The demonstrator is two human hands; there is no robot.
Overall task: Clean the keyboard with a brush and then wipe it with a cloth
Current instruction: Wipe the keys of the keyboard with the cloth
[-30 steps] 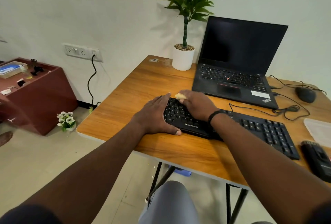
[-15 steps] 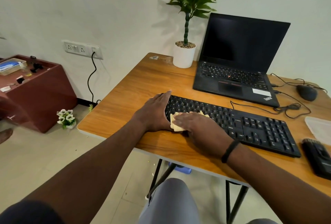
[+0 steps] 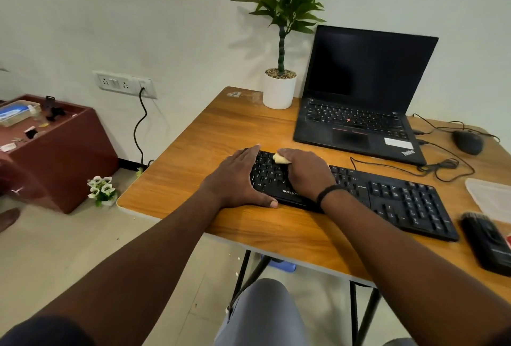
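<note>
A black keyboard (image 3: 398,202) lies across the wooden table (image 3: 193,157). My left hand (image 3: 237,177) rests flat on the keyboard's left end, thumb along its front edge. My right hand (image 3: 307,171) presses a yellow cloth (image 3: 280,158) onto the keys at the far left part of the keyboard; only a small fold of the cloth shows past my fingers. A black brush (image 3: 488,240) lies on the table at the right edge, beside the keyboard's right end.
An open black laptop (image 3: 359,102) stands behind the keyboard, with a potted plant (image 3: 279,88) to its left. A mouse (image 3: 468,141) and cables lie at the right. A pale sheet (image 3: 492,199) sits near the brush. A red-brown cabinet (image 3: 55,152) stands on the floor at left.
My right hand has slid the cloth from the keyboard's front edge back up to its far row. The left hand has stayed on the keyboard's left end.
</note>
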